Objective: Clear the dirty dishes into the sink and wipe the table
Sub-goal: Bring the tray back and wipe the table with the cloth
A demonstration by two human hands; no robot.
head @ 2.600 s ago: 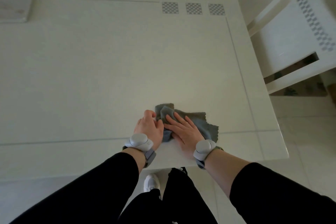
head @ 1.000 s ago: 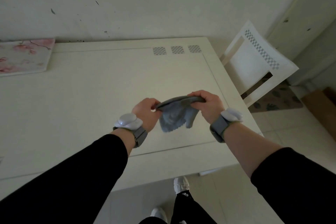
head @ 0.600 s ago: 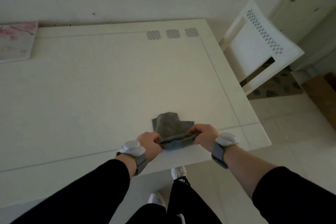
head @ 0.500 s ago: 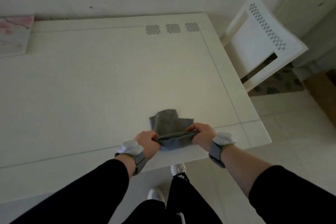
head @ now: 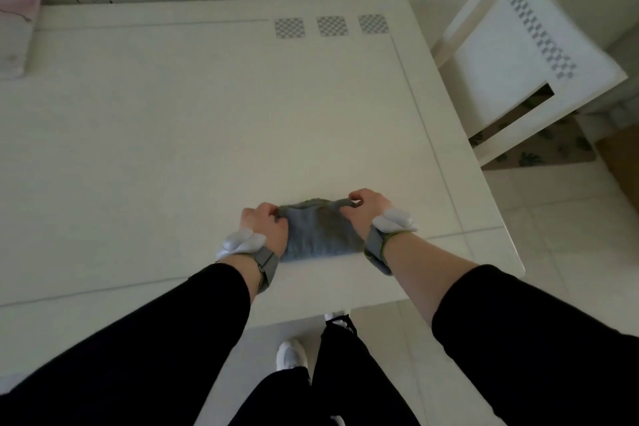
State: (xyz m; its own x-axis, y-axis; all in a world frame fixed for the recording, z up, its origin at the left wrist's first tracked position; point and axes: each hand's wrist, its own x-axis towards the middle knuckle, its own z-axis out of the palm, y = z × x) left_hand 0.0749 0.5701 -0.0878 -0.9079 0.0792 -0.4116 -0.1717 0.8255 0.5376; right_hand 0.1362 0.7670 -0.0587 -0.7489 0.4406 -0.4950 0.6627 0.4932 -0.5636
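The small grey fabric cleaning cloth (head: 320,235) lies folded on the near right part of the table, close to the near edge, with its near portion flat on the surface and its far edge pinched up between both hands. The left hand (head: 268,226) has its fingers curled closed on the cloth's far left corner. The right hand (head: 363,213) has thumb and fingers closed on the far right corner, knuckles raised. Each wrist carries a grey strap with a white rounded device.

The cream rectangular table (head: 193,135) shows no plates, cups or cutlery anywhere in view. Judged on that, the clearing of dishes appears complete, though the sink is not in view and this cannot be confirmed. The surface shows no visible spills or crumbs; whether it has been wiped over its full extent cannot be told from its appearance. The cloth in hand, being folded or doubled over, suggests either preparation for a further pass or tidying at the end of wiping.

At the far left corner rests a pink-patterned flat object (head: 15,34), only partly in frame. Three grey chequered squares (head: 332,26) are set in the far right of the tabletop. A white chair (head: 511,45) with a chequered strip stands beyond the right edge, well apart from the cloth.
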